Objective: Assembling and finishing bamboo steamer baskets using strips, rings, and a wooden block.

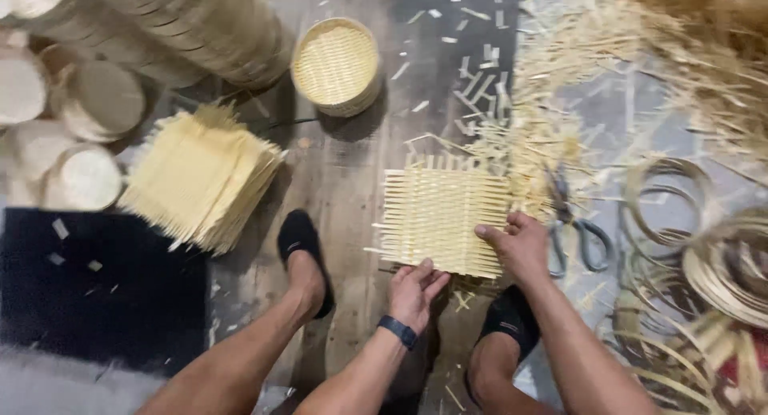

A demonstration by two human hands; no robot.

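Down on the floor [352, 183] lies the woven bamboo mat [442, 219], flat and roughly square, dead centre between the two feet, its edges close to square with the view; the pale slats run left to right across it, loose ends bristling out at the left and top edges, and if it has a long axis it is top to bottom, only by a little. The left hand [416, 291] sits at the mat's near edge, fingers laid out flat and together on the weave, pressing rather than clutching, a dark band on its wrist. The right hand [518, 243] is on the near right corner, fingers curled over the edge, thumb on top, pinching the slats there. Just right of that hand lies one pair of scissors [580, 239], grey handles toward us, half buried in a drift of loose bamboo strips [552, 103] that crowds the mat's right side. Further right, coils of bamboo hoops [704, 255], too tangled to count. Left of the mat, one foot in a black sock [304, 247], the other sock [508, 319] under the right forearm. Beyond that, one thick stack of finished mats [196, 179], one round woven basket [336, 63] up top, and piles of round lids [88, 103] at far left, too many and too blurred to count.
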